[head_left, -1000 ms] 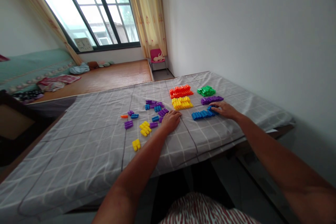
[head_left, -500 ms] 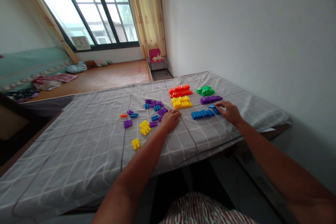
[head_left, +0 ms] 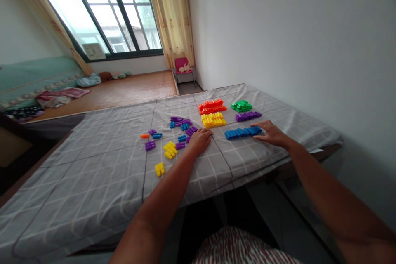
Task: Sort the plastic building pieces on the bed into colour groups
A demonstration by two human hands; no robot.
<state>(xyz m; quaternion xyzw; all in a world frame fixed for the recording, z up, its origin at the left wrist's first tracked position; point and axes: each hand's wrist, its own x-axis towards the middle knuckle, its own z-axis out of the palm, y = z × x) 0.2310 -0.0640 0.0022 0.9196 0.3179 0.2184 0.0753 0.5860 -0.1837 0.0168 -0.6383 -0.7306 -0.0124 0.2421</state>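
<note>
My right hand (head_left: 269, 133) is at the right end of a row of blue plastic pieces (head_left: 240, 132), thumb and fingers apart around the last piece. Whether the fingertips touch it I cannot tell. My left hand (head_left: 200, 140) lies on the cloth with its fingers stretched out, beside loose purple pieces (head_left: 191, 130). Behind the blue row lies a purple row (head_left: 248, 116). Stacked yellow pieces (head_left: 213, 120), a red-orange stack (head_left: 212, 106) and a green pile (head_left: 241, 105) are farther back.
Loose yellow pieces (head_left: 170, 149), blue pieces (head_left: 157, 135) and an orange piece (head_left: 144, 136) lie to the left on the grey checked cloth (head_left: 102, 177). A white wall (head_left: 278, 41) borders the right side. Beyond the table are a pink chair (head_left: 181, 64) and a low wooden platform (head_left: 139, 84).
The blue piece that was raised in my right fingers now lies at the right end of the blue row. Those fingers have spread apart. My left hand has stayed put.
</note>
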